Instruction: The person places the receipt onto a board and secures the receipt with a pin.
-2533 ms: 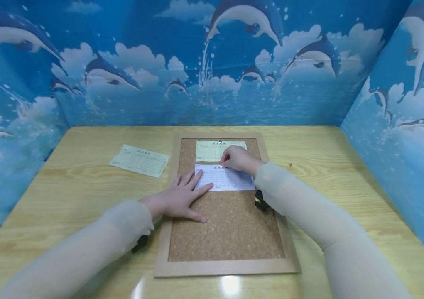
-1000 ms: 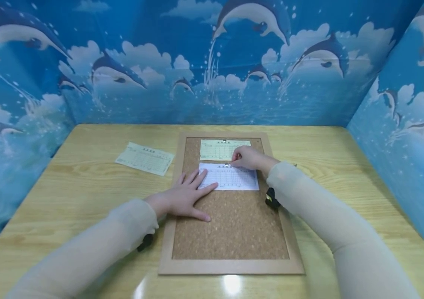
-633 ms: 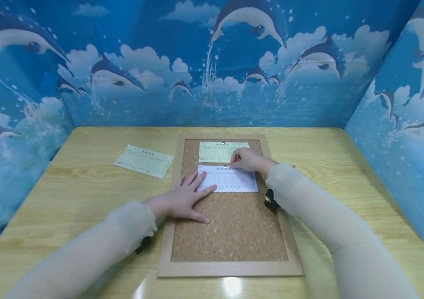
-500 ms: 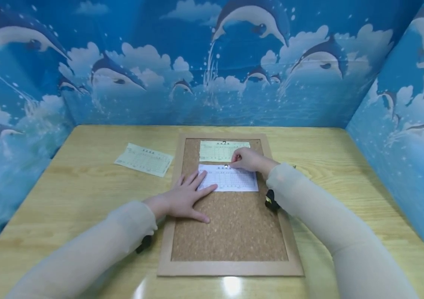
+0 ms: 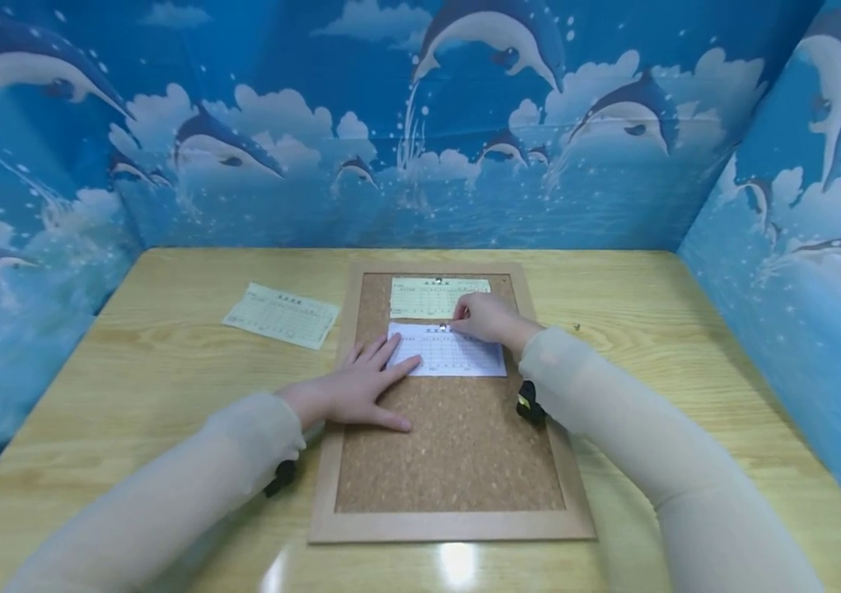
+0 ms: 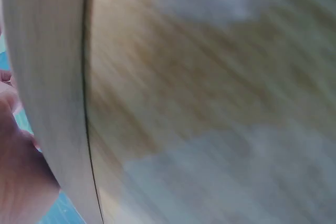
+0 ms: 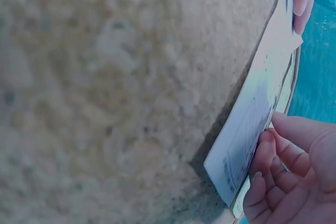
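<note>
My left hand (image 5: pixel 361 391) lies flat with fingers spread on the framed corkboard (image 5: pixel 450 461), its fingertips on the left end of a white printed form (image 5: pixel 457 354). A shiny push pin (image 5: pixel 442 327) stands at that form's top edge. Just right of the pin, my right hand (image 5: pixel 487 317) has its fingers curled and thumb and index finger together at the edge. In the right wrist view, the right hand (image 7: pixel 310 166) is beside the white form (image 7: pixel 241 124), whose near corner lifts off the cork. What lies between thumb and finger is hidden; I cannot tell if they pinch anything.
A pale green form (image 5: pixel 420 298) is pinned above the white one by another pin (image 5: pixel 438 281). A loose green form (image 5: pixel 282 315) lies left of the board on the wooden table (image 5: pixel 168 362). A tiny pin-like object (image 5: pixel 577 327) is to the right. Dolphin-print curtains (image 5: pixel 361 206) enclose the table.
My right hand has moved off the pin to just right of it, uncovering the pin on the white form. The left hand stays in place; the view shifts slightly.
</note>
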{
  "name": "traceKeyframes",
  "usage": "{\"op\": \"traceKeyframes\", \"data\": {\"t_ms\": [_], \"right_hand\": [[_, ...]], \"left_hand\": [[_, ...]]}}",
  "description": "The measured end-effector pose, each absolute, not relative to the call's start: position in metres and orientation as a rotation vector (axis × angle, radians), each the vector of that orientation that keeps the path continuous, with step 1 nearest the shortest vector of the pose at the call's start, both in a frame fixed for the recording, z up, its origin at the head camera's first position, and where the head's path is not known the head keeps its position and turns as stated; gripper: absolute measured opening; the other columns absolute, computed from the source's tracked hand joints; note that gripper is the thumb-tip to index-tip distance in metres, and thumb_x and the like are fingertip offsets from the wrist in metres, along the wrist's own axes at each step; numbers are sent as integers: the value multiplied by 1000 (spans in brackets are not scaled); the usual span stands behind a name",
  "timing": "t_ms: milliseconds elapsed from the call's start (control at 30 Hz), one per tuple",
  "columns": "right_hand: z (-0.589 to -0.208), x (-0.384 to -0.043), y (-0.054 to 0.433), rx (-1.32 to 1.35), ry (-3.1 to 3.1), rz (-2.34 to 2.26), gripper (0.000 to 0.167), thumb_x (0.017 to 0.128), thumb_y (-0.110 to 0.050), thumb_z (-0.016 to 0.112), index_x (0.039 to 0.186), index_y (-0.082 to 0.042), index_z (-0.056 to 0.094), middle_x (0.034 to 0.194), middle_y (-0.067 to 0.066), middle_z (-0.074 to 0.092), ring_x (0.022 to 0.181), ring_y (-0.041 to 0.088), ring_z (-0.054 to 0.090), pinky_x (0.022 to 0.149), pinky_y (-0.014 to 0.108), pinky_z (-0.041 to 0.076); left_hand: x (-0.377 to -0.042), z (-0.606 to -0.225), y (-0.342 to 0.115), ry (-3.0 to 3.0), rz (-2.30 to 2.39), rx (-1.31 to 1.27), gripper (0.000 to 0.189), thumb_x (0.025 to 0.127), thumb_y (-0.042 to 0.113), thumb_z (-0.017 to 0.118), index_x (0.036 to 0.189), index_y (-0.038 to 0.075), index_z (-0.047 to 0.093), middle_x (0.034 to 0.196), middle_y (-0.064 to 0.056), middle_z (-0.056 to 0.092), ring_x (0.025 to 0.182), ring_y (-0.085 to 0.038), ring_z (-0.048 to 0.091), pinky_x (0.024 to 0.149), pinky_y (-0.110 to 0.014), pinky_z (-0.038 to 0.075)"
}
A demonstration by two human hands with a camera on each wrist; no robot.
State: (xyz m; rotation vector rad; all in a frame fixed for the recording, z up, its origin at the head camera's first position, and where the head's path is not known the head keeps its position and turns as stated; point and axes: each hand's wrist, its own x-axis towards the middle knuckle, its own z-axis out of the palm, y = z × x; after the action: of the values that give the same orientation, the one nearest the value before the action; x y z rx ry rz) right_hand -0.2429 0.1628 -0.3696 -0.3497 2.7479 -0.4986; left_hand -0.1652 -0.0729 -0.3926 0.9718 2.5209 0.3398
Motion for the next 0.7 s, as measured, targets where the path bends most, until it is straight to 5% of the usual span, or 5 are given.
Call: {"op": "traceKeyframes", "data": {"t_ms": [700], "right_hand": [[-363,-231,152,-358,2705,-579,16,91,-24,61,95,-10,67,89,2,64,76,16,56,69,31,45]], "left_hand": [[-163,-377,-111,2506,756,895,77,88,47,60,149,16,24,155,-16,-4,138,-38,11,106,-53,19]]}}
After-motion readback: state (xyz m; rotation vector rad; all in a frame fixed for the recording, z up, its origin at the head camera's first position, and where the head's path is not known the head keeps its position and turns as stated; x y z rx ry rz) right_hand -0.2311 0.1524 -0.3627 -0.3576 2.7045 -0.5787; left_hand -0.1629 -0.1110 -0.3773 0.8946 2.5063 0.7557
